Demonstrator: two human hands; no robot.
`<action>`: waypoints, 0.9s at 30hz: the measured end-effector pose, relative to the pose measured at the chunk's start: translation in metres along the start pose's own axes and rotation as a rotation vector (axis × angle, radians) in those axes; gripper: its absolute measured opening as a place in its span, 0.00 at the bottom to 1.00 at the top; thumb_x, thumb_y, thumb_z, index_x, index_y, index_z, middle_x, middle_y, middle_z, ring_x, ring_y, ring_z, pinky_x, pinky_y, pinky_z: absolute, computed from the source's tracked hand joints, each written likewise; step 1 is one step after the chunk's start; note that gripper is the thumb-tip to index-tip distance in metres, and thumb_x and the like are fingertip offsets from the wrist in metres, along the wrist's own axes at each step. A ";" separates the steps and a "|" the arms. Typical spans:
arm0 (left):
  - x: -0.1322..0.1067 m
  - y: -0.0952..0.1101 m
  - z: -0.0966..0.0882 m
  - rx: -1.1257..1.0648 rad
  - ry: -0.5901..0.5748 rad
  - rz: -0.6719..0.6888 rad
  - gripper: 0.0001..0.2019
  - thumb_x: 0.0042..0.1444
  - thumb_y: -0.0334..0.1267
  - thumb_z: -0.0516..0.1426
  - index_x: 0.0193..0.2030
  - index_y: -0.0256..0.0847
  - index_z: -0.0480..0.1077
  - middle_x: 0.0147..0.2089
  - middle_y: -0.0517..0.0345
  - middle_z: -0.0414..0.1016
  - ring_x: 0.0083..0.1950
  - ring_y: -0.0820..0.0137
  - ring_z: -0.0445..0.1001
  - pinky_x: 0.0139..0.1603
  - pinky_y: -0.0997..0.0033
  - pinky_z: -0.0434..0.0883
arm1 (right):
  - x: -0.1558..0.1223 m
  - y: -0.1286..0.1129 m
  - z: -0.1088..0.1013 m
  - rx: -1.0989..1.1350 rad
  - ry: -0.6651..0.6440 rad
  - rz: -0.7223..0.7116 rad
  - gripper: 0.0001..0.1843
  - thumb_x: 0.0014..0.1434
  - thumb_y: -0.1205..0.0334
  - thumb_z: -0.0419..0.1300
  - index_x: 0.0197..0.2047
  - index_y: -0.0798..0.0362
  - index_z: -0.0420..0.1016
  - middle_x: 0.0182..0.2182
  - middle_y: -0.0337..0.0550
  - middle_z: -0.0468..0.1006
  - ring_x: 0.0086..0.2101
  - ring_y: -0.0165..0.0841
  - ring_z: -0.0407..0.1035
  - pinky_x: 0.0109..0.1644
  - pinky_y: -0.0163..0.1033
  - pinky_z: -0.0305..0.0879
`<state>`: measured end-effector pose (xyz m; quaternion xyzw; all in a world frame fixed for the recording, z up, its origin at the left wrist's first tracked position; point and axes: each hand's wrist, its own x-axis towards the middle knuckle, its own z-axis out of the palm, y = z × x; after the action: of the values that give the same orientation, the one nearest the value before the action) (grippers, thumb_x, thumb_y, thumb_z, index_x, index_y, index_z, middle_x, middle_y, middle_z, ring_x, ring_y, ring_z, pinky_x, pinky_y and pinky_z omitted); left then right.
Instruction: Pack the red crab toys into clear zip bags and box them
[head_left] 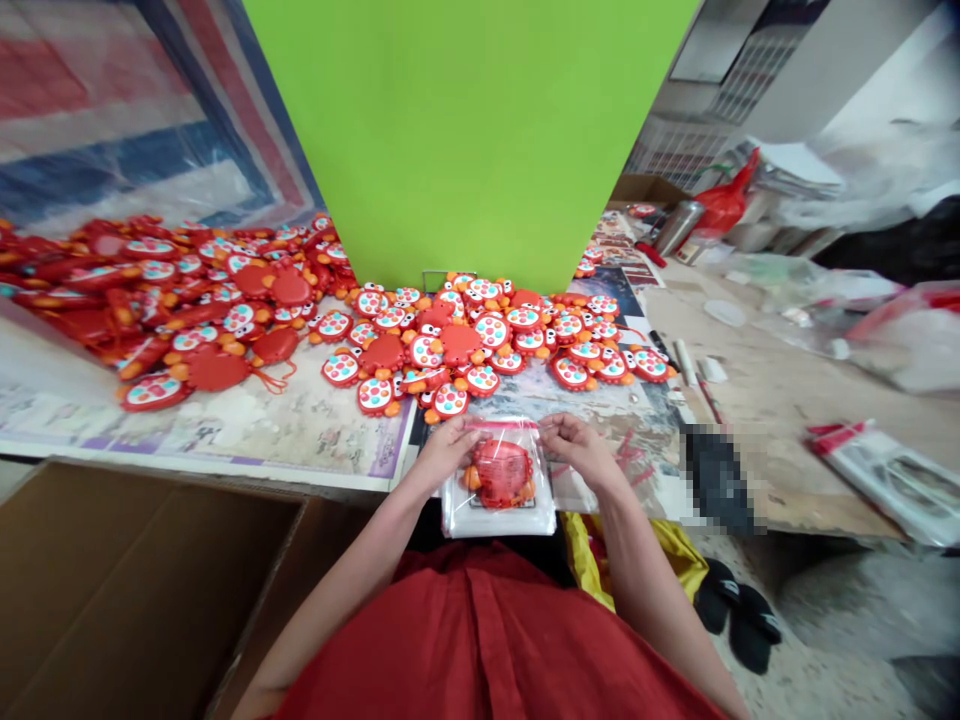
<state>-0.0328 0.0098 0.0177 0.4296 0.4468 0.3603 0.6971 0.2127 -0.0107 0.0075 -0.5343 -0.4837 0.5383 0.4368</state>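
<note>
Open brown cardboard box, one: below the tabletop's near edge, to your left.
Black slippers, two: on the floor, to your right.
Yellow plastic bag, one: under the near edge, behind your right forearm.
Clear plastic pouch with red top strip, one: at the near edge, before you. Your left hand pinches its upper left corner; your right hand pinches its upper right.
Red plastic crab toy with orange claws, one: inside the pouch, plain side up.
Like toys, two heaps, overlapping past exact count: one heap beyond your hands, one larger heap toward the left edge.
Silver metal flask, one: toward the far right.
Bright green upright panel, one: behind the middle heap.
</note>
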 end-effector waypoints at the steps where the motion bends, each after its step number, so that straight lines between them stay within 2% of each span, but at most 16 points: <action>1: 0.000 0.001 0.001 -0.008 -0.017 -0.001 0.25 0.48 0.49 0.66 0.49 0.38 0.69 0.40 0.54 0.79 0.27 0.77 0.72 0.24 0.80 0.63 | 0.000 -0.001 0.001 0.005 0.012 0.009 0.20 0.49 0.50 0.69 0.41 0.53 0.73 0.26 0.36 0.76 0.25 0.28 0.67 0.31 0.35 0.63; 6: 0.000 0.004 0.003 -0.064 -0.060 -0.049 0.30 0.47 0.46 0.67 0.57 0.41 0.69 0.47 0.49 0.80 0.31 0.74 0.76 0.30 0.75 0.70 | -0.001 -0.005 0.008 0.051 0.000 0.000 0.22 0.48 0.52 0.70 0.44 0.53 0.75 0.26 0.35 0.76 0.26 0.28 0.68 0.32 0.35 0.64; 10: -0.004 0.008 -0.003 -0.016 -0.049 -0.025 0.28 0.48 0.47 0.67 0.56 0.41 0.71 0.47 0.48 0.81 0.35 0.69 0.78 0.33 0.71 0.73 | -0.001 -0.007 0.003 0.112 0.055 -0.011 0.22 0.46 0.58 0.70 0.45 0.53 0.77 0.24 0.33 0.74 0.23 0.26 0.65 0.29 0.34 0.61; 13: -0.008 0.012 -0.008 0.020 -0.071 0.001 0.23 0.50 0.48 0.65 0.52 0.41 0.74 0.48 0.49 0.80 0.41 0.66 0.79 0.37 0.70 0.73 | -0.002 -0.008 -0.003 0.144 0.054 -0.003 0.23 0.45 0.59 0.70 0.47 0.51 0.79 0.23 0.34 0.74 0.23 0.27 0.64 0.28 0.34 0.61; 16: -0.009 0.015 -0.008 0.007 -0.079 0.001 0.18 0.50 0.46 0.64 0.45 0.39 0.77 0.48 0.49 0.80 0.46 0.63 0.78 0.40 0.69 0.74 | -0.004 -0.006 -0.006 0.125 0.069 -0.010 0.17 0.46 0.58 0.69 0.41 0.50 0.82 0.26 0.38 0.78 0.26 0.30 0.68 0.31 0.36 0.64; 20: -0.008 0.016 -0.007 -0.032 -0.037 -0.006 0.09 0.46 0.42 0.63 0.29 0.38 0.74 0.36 0.54 0.80 0.39 0.67 0.78 0.38 0.71 0.73 | -0.003 -0.001 -0.006 0.078 0.092 -0.023 0.06 0.46 0.60 0.67 0.30 0.50 0.82 0.28 0.40 0.80 0.28 0.31 0.69 0.34 0.37 0.64; 24: -0.009 0.018 -0.009 -0.105 -0.086 0.014 0.13 0.47 0.46 0.62 0.27 0.38 0.70 0.31 0.57 0.75 0.35 0.68 0.76 0.36 0.70 0.74 | -0.002 -0.004 -0.003 0.042 0.072 -0.044 0.07 0.51 0.58 0.64 0.31 0.52 0.79 0.25 0.38 0.76 0.27 0.30 0.66 0.33 0.37 0.62; 27: -0.010 0.020 -0.009 -0.014 -0.047 0.068 0.17 0.49 0.51 0.63 0.27 0.37 0.69 0.33 0.56 0.75 0.38 0.66 0.77 0.37 0.70 0.74 | -0.003 -0.012 0.005 0.041 0.038 -0.107 0.11 0.57 0.53 0.61 0.32 0.52 0.75 0.25 0.37 0.73 0.28 0.30 0.65 0.34 0.37 0.62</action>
<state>-0.0466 0.0104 0.0370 0.4480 0.4127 0.3769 0.6978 0.2069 -0.0126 0.0201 -0.5085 -0.4923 0.5138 0.4849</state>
